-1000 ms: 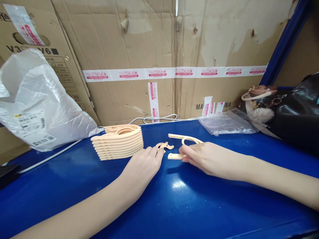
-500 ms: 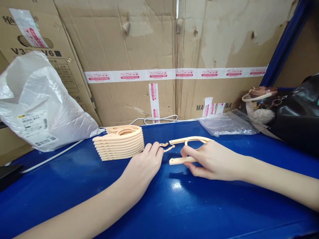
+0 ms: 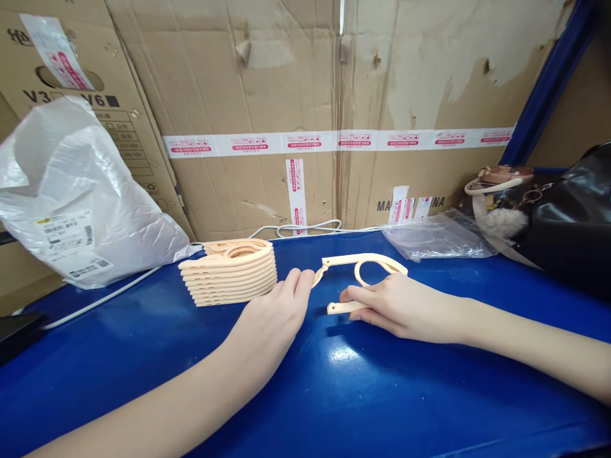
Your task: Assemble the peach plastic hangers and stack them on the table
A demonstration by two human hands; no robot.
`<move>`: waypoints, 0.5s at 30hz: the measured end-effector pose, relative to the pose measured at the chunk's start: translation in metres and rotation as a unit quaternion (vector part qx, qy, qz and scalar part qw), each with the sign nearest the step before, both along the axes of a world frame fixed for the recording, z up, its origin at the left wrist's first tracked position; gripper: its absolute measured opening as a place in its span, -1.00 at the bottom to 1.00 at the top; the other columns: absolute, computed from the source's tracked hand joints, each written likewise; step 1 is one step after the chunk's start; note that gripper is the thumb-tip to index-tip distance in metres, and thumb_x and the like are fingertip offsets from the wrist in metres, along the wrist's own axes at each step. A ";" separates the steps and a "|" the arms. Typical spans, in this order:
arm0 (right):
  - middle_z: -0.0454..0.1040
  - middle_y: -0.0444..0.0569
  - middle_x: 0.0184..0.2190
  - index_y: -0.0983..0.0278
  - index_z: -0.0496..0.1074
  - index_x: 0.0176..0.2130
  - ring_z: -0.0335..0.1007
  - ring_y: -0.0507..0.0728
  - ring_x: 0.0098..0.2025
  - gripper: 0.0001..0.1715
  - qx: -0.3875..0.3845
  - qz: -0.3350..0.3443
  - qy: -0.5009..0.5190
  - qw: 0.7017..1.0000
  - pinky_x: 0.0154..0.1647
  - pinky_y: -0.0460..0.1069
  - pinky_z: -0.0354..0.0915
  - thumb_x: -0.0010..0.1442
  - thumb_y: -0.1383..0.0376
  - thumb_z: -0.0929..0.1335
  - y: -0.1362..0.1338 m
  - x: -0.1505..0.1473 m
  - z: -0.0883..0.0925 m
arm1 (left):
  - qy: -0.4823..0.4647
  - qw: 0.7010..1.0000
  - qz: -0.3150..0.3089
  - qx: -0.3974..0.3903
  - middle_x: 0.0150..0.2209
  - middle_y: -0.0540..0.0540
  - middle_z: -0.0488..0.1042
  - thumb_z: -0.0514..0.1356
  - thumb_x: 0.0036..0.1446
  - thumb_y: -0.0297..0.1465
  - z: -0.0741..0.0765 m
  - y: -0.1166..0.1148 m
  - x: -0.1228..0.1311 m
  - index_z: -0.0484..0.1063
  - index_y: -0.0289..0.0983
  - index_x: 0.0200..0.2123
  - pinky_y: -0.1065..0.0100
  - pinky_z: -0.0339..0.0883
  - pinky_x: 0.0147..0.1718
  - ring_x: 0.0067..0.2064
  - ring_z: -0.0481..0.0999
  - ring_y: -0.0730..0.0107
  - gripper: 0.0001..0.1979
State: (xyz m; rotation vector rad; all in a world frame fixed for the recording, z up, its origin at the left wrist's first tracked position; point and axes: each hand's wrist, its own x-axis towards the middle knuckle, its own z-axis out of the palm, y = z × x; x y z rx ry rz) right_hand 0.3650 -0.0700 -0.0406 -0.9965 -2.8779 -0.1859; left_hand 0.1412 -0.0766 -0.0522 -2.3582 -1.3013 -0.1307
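Over the blue table, my right hand (image 3: 391, 308) is closed on a cream plastic frame (image 3: 367, 259) with two arms and a round loop between them. The lower arm passes between my thumb and fingers. My left hand (image 3: 281, 302) pinches a small cream hooked piece (image 3: 319, 277), most of it hidden by my fingers. The piece's tip meets the left end of the frame's upper arm. Just left of my left hand stands a neat stack of several cream plastic pieces (image 3: 229, 277).
A white plastic parcel bag (image 3: 86, 197) leans at the left, above a dark flat object (image 3: 19, 334). Cardboard (image 3: 252, 83) backs the blue table (image 3: 305, 407). A clear bag (image 3: 429, 235) and a black bag (image 3: 573, 210) lie at the right; a white cable (image 3: 296, 228) runs behind.
The hooked piece's tip has come up against the end of the frame's upper arm. My right hand has tilted the frame slightly, and its fingers are closer together.
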 end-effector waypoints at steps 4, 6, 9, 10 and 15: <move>0.50 -0.06 -0.47 0.28 0.33 -0.02 0.37 0.09 -0.51 -0.68 -0.005 -0.007 0.016 1.000 -0.51 -0.06 0.04 0.39 0.23 0.12 -0.001 0.001 0.000 | -0.022 0.999 0.001 -0.036 -0.21 -0.09 0.38 -0.05 0.10 -0.69 0.002 -0.001 0.000 0.17 -0.29 0.00 0.37 0.32 -0.53 -0.35 0.51 0.28 -0.61; 0.50 -0.06 -0.48 0.28 0.35 -0.06 0.36 0.09 -0.52 -0.67 -0.003 -0.011 0.024 1.000 -0.51 -0.06 0.03 0.39 0.20 0.12 -0.001 0.001 0.001 | -0.043 0.996 -0.011 -0.075 -0.25 -0.07 0.39 -0.07 0.09 -0.69 0.003 -0.001 -0.001 0.19 -0.28 -0.04 0.37 0.29 -0.52 -0.37 0.50 0.28 -0.62; 0.45 -0.08 -0.54 0.28 0.39 -0.19 0.32 0.07 -0.55 -0.63 -0.004 -0.013 0.029 0.999 -0.53 -0.07 0.01 0.39 0.16 0.12 -0.001 0.000 0.002 | -0.117 0.983 -0.059 -0.129 -0.25 -0.08 0.42 -0.12 0.16 -0.65 0.003 -0.003 -0.004 0.20 -0.25 -0.07 0.33 0.29 -0.45 -0.36 0.49 0.29 -0.67; 0.44 -0.08 -0.55 0.28 0.40 -0.23 0.30 0.06 -0.56 -0.60 -0.002 -0.012 0.031 0.999 -0.53 -0.08 0.00 0.40 0.15 0.12 -0.001 0.000 0.002 | -0.142 0.976 -0.073 -0.145 -0.25 -0.08 0.43 -0.13 0.17 -0.63 0.003 -0.003 -0.005 0.21 -0.24 -0.10 0.32 0.30 -0.42 -0.34 0.49 0.28 -0.70; 0.45 -0.07 -0.53 0.28 0.43 -0.16 0.30 0.04 -0.55 -0.59 0.006 -0.004 0.050 0.999 -0.52 -0.09 -0.01 0.40 0.14 0.12 0.002 0.001 0.001 | -0.209 0.952 -0.076 -0.211 -0.43 0.00 0.38 -0.05 0.23 -0.39 0.003 -0.006 -0.002 0.17 -0.21 -0.40 0.32 0.23 -0.44 -0.42 0.42 0.29 -0.86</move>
